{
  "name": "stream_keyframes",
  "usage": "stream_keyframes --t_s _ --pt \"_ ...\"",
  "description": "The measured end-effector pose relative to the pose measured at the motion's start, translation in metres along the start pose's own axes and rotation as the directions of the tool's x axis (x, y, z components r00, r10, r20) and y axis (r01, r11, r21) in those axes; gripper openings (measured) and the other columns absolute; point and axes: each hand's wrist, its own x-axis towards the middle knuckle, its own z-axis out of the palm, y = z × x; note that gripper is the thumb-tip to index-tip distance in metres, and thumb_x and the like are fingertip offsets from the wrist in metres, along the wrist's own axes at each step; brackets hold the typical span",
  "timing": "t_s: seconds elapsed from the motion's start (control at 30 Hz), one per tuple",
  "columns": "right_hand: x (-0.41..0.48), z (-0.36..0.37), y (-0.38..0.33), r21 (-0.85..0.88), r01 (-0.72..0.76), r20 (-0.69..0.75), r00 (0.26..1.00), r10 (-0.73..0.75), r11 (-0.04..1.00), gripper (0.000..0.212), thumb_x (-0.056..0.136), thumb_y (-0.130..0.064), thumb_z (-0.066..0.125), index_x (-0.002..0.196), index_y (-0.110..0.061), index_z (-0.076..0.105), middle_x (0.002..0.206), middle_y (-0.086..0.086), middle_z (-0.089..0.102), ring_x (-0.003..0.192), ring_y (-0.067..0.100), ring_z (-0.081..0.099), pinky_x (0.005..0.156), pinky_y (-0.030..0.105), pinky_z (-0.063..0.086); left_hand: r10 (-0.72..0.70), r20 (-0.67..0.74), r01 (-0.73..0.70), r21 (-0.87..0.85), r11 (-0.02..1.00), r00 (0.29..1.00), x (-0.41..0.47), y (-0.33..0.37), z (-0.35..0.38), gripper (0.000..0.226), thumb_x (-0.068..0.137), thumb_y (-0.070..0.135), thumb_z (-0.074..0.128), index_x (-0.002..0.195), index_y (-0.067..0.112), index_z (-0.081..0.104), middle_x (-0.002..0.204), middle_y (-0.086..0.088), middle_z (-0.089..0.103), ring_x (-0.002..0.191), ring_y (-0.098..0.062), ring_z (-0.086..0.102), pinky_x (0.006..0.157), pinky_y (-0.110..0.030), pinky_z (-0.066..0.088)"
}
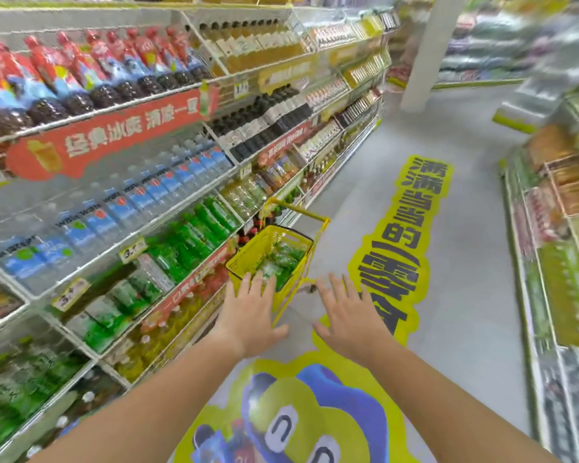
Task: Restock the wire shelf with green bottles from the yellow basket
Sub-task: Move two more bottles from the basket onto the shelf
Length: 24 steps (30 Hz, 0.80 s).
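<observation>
Barely made out blurred green plastic bottles (281, 262) inside yellow plastic basket (244, 262), by lower edge of white wire shelf (181, 202). Held left hand (248, 315) and right hand (348, 315) out at basket's near rim, fingers spread, empty.

Basket (244, 262): yellow, perforated wall. Bottles (281, 262): green. Shelf (181, 215): white wire. Floor (465, 245): grey. Decal (281, 396): yellow, blue, black lettering.

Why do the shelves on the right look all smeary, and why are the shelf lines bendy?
In the head view, the stocked shelves on the right are streaked by motion blur; the wide-angle lens curves the white wire shelf edges; the yellow plastic basket, left hand and right hand look sharper.
</observation>
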Motion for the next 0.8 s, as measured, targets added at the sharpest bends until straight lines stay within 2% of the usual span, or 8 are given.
stream_keyframes --t_s 0.13,0.23,0.43,0.67,0.8 --pt "0.038 0.001 0.045 -0.015 -0.031 0.003 1.000 0.031 0.999 0.080 0.086 -0.064 0.031 0.149 -0.014 0.040 0.153 0.017 0.039 0.139 0.039 0.039 0.106 0.060 0.035 0.044 -0.018 -0.044 0.042 0.998 0.999 0.059 0.014 -0.006 0.103 0.087 0.077 0.037 0.162 0.016 0.000 0.169 -0.014 0.006 0.155 -0.034 0.005 0.122 -0.058 0.011" --pt "0.077 0.005 0.077 -0.022 -0.032 -0.010 0.999 0.032 0.999 0.077 0.084 -0.062 0.041 0.143 -0.013 0.048 0.148 0.018 0.045 0.133 0.041 0.045 0.101 0.060 0.041 0.070 -0.036 -0.069 0.037 0.997 0.997 0.110 0.011 -0.004 0.102 0.087 0.078 0.034 0.162 0.017 -0.001 0.169 -0.014 0.003 0.155 -0.035 0.003 0.122 -0.059 0.010" --pt "0.186 0.014 0.128 -0.052 -0.038 -0.019 0.999 0.037 0.998 0.078 0.083 -0.062 0.033 0.138 -0.010 0.054 0.142 0.021 0.051 0.127 0.043 0.052 0.093 0.061 0.049 0.054 -0.012 -0.054 -0.028 0.998 0.998 0.228 -0.006 -0.009 0.100 0.091 0.075 0.032 0.161 0.013 -0.002 0.168 -0.017 0.001 0.155 -0.037 0.001 0.122 -0.061 0.009" --pt "0.330 0.013 0.158 -0.078 0.002 -0.025 1.000 -0.004 0.997 0.078 0.085 -0.060 0.033 0.141 -0.009 0.052 0.143 0.022 0.050 0.128 0.044 0.050 0.096 0.062 0.046 0.050 0.011 -0.050 -0.003 0.999 0.999 0.360 -0.037 -0.012 0.101 0.089 0.075 0.033 0.161 0.012 0.001 0.168 -0.018 0.002 0.154 -0.039 -0.001 0.121 -0.064 0.005" --pt "0.399 0.015 0.166 -0.063 0.040 -0.024 0.999 -0.041 0.997 0.077 0.086 -0.061 0.032 0.140 -0.009 0.052 0.144 0.022 0.048 0.130 0.045 0.047 0.097 0.062 0.044 0.032 0.042 -0.032 0.000 0.999 0.999 0.415 -0.059 -0.012 0.100 0.089 0.076 0.032 0.161 0.013 0.002 0.168 -0.018 0.001 0.154 -0.040 -0.001 0.119 -0.065 0.008"
